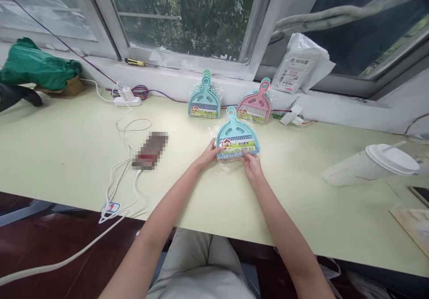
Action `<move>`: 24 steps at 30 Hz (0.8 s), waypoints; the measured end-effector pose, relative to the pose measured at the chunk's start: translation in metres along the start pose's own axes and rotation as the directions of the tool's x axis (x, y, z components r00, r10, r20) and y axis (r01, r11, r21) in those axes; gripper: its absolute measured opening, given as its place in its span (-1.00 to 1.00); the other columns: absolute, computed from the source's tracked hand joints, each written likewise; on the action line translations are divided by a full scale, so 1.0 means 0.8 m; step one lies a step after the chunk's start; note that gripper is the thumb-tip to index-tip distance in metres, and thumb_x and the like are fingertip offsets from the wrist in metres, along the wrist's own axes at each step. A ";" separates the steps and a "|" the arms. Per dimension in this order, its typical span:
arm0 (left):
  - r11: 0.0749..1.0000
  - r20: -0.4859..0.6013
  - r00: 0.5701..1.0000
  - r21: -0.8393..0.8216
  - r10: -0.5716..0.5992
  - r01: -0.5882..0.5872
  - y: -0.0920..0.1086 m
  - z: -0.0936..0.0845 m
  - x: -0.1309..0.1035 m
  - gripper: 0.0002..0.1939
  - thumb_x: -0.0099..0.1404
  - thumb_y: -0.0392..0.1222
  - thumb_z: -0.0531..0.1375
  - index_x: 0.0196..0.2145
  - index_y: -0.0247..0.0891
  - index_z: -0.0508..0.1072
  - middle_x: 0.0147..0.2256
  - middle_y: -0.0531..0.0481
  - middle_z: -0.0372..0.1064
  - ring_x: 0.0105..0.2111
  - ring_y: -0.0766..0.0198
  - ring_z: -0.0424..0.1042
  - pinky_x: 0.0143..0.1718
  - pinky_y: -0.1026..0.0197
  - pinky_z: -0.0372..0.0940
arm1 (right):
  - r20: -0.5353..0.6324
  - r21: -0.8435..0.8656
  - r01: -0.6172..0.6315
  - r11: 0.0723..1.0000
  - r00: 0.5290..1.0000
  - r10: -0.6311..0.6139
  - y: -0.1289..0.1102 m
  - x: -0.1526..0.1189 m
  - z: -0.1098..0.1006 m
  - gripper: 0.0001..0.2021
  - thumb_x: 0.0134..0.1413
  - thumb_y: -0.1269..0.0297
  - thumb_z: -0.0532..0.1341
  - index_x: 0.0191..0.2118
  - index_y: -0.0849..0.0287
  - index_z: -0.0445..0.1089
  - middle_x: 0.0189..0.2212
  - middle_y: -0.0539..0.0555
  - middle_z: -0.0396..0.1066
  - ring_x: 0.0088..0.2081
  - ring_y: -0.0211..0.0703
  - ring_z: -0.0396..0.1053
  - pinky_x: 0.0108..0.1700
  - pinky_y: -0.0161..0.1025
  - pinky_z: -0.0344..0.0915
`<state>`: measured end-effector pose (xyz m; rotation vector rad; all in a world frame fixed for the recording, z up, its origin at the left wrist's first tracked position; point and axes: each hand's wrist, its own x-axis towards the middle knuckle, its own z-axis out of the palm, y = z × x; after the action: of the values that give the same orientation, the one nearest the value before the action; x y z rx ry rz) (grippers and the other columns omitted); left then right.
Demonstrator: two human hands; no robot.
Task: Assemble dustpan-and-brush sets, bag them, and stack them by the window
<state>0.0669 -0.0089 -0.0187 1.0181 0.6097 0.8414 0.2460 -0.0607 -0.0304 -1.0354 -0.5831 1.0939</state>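
Between my two hands is a light-blue dustpan and brush set (237, 131) in clear plastic wrap, its handle pointing away from me and a printed label across its front. My left hand (208, 154) grips the lower left edge, thumb over the label. At the lower right edge my right hand (252, 164) holds it, thumb on the front. Behind, a stack of blue-green dustpan sets (205, 98) leans by the wall. A second stack with a pink dustpan (256, 102) in front stands to its right, just beyond the held set.
On the left lie a blurred phone-like item (150, 150), white cables (124, 133) and a power strip (127, 101). A white lidded cup (365, 167) lies on its side at right. The sill holds a yellow-handled screwdriver (135, 62) and a plastic-wrapped packet (295, 69).
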 end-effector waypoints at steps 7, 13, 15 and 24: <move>1.000 0.018 1.000 0.030 -0.010 0.009 0.000 0.001 -0.004 -0.37 0.12 -0.17 0.27 0.09 -0.09 0.09 -0.02 -0.11 0.37 -0.36 0.23 0.51 -0.37 0.16 0.43 | 0.045 0.055 -0.068 0.996 0.997 0.065 0.000 0.004 -0.006 -0.72 -0.22 0.34 0.40 -0.27 0.12 0.44 -0.26 -0.02 0.54 -0.18 -0.18 0.50 -0.15 -0.29 0.49; 0.993 -0.132 0.991 -0.115 0.014 -0.029 0.001 -0.005 0.001 -0.48 0.04 -0.31 0.22 -0.04 -0.16 0.14 -0.07 -0.06 0.37 -0.30 0.22 0.48 -0.40 0.18 0.44 | 0.214 -0.336 -0.163 0.928 0.946 0.244 -0.036 -0.002 -0.024 -0.69 -0.10 0.11 0.36 -0.24 0.19 0.47 -0.28 0.15 0.54 -0.21 -0.02 0.51 -0.08 -0.06 0.45; 0.989 -0.178 0.984 -0.144 0.011 -0.037 0.004 -0.013 0.003 -0.48 0.04 -0.31 0.19 -0.04 -0.17 0.13 -0.13 -0.05 0.39 -0.35 0.25 0.48 -0.45 0.21 0.42 | 0.252 -0.554 0.048 0.831 0.961 0.113 -0.051 -0.006 -0.030 -0.67 -0.05 0.09 0.32 -0.18 0.16 0.48 -0.25 0.16 0.53 -0.19 0.04 0.50 -0.03 0.06 0.40; 0.990 -0.146 0.986 -0.128 -0.075 0.056 0.003 -0.027 0.005 -0.42 0.04 -0.29 0.16 0.04 -0.19 0.13 -0.20 -0.07 0.43 -0.53 0.31 0.43 -0.64 0.34 0.21 | 0.600 -0.737 0.676 0.021 0.667 -0.441 -0.045 0.006 -0.045 -0.75 0.15 0.17 0.18 -0.05 -0.08 0.43 0.08 0.01 0.36 0.20 -0.01 0.16 0.25 0.09 -0.03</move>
<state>0.0517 0.0053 -0.0254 0.8233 0.7072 0.8923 0.2928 -0.0738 -0.0143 -1.4604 -1.8330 -0.0777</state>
